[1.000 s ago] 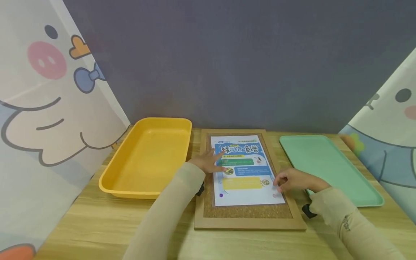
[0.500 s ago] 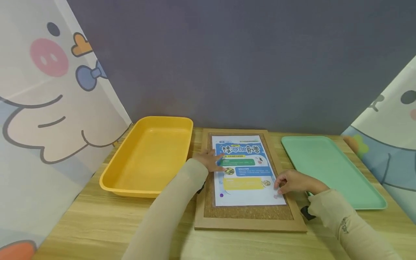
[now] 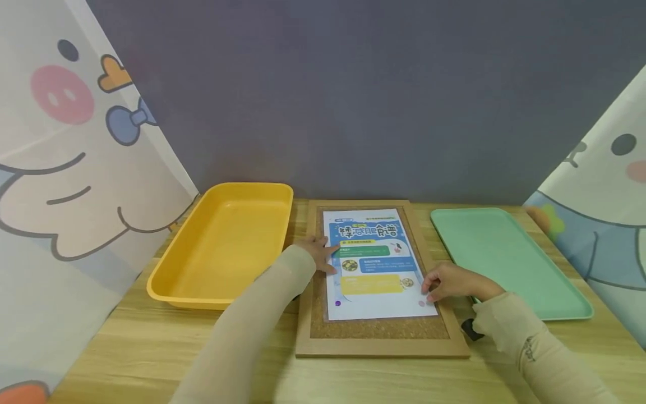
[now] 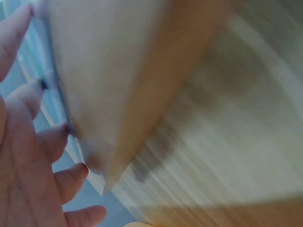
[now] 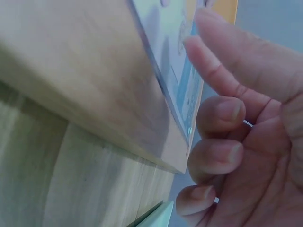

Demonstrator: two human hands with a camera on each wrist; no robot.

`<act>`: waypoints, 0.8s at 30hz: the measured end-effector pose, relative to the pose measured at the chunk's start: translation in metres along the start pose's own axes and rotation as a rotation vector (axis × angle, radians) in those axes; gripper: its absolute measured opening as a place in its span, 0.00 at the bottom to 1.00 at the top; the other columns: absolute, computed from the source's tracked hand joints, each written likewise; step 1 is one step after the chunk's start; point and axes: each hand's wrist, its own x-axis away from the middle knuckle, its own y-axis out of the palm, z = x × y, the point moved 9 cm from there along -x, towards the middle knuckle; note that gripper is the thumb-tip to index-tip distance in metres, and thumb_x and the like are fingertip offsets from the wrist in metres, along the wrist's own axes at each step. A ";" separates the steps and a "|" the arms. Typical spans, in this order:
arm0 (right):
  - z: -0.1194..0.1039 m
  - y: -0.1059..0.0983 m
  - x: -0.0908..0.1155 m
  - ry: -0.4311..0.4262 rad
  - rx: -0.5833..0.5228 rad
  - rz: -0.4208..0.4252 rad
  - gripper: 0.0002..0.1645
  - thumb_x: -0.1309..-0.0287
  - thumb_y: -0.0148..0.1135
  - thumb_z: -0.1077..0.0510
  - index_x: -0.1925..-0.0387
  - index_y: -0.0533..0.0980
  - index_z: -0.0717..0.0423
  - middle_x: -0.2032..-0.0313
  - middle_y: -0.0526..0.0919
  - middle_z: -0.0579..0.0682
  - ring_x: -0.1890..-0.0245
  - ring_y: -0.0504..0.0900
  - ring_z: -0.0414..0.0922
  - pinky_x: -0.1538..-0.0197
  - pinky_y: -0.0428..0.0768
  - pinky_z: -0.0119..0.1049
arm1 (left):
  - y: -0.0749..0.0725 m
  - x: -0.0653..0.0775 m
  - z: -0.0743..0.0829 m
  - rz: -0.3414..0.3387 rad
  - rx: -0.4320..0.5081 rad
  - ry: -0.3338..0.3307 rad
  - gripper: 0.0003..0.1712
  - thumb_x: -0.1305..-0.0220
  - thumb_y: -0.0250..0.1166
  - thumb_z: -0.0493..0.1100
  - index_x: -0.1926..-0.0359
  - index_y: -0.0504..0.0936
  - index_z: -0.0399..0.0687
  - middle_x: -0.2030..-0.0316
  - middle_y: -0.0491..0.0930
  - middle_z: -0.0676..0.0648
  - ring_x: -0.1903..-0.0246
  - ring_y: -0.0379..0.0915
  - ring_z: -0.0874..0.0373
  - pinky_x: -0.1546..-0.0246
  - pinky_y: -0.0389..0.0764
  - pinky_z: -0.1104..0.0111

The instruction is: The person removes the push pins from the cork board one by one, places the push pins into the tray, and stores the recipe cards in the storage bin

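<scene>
A printed sheet (image 3: 378, 310) with blue, green and yellow blocks lies on a wood-framed cork board (image 3: 383, 330). My left hand (image 3: 315, 253) is at the sheet's left edge with its fingers spread, holding nothing. My right hand (image 3: 451, 282) hovers at the sheet's lower right edge. In the right wrist view its thumb and index finger are extended and apart, the other fingers loosely curled, and nothing shows between them. Close by its fingertips is a small pink round dot (image 3: 421, 303). A purple round dot (image 3: 337, 303) sits near the sheet's lower left corner.
Left of the board stands a deep yellow tray (image 3: 217, 264); a shallow green tray (image 3: 515, 264) lies to its right. All rest on a wood-grain table (image 3: 373, 381). A dark grey panel (image 3: 328, 101) rises behind, with cartoon-printed walls at both sides.
My left hand has drawn back leftward, so less of it covers the sheet. My right hand stays by the lower right edge, its fingertips slightly shifted. The head view has shifted a little.
</scene>
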 end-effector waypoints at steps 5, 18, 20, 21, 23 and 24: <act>0.002 0.001 0.003 0.022 -0.016 0.003 0.05 0.54 0.72 0.63 0.73 0.82 0.59 0.74 0.79 0.40 0.74 0.67 0.35 0.70 0.69 0.29 | 0.002 0.000 -0.002 -0.008 -0.005 0.026 0.46 0.40 0.55 0.71 0.25 0.47 0.72 0.25 0.44 0.54 0.27 0.39 0.51 0.39 0.68 0.59; -0.001 0.009 -0.007 0.074 -0.035 -0.009 0.06 0.55 0.70 0.66 0.72 0.80 0.60 0.79 0.70 0.41 0.75 0.66 0.39 0.71 0.65 0.30 | 0.012 -0.008 -0.006 -0.001 -0.209 0.170 0.50 0.43 0.50 0.78 0.25 0.40 0.74 0.24 0.35 0.56 0.27 0.33 0.50 0.31 0.47 0.50; 0.000 0.009 -0.006 0.096 -0.038 -0.010 0.07 0.57 0.70 0.67 0.72 0.80 0.60 0.78 0.70 0.41 0.75 0.66 0.40 0.71 0.66 0.30 | 0.010 -0.007 -0.002 0.011 -0.212 0.188 0.51 0.43 0.51 0.77 0.25 0.41 0.73 0.24 0.36 0.55 0.27 0.34 0.50 0.31 0.48 0.50; 0.001 0.009 -0.005 0.104 -0.045 -0.011 0.07 0.57 0.70 0.67 0.72 0.80 0.60 0.78 0.70 0.41 0.75 0.67 0.40 0.71 0.66 0.30 | 0.009 -0.007 -0.001 0.019 -0.226 0.192 0.52 0.44 0.51 0.78 0.25 0.41 0.73 0.24 0.37 0.55 0.27 0.34 0.50 0.31 0.49 0.50; 0.001 0.010 -0.003 0.108 -0.045 -0.011 0.07 0.57 0.70 0.67 0.72 0.80 0.61 0.78 0.70 0.41 0.74 0.67 0.40 0.70 0.66 0.30 | 0.009 -0.007 0.001 0.029 -0.259 0.191 0.53 0.46 0.51 0.80 0.25 0.40 0.74 0.24 0.36 0.55 0.26 0.34 0.51 0.31 0.50 0.52; 0.002 0.010 -0.002 0.110 -0.043 -0.009 0.07 0.57 0.70 0.67 0.72 0.80 0.60 0.78 0.70 0.41 0.74 0.67 0.40 0.70 0.66 0.30 | 0.009 -0.008 0.002 0.032 -0.279 0.189 0.54 0.47 0.50 0.81 0.25 0.39 0.74 0.24 0.36 0.55 0.26 0.34 0.52 0.31 0.50 0.53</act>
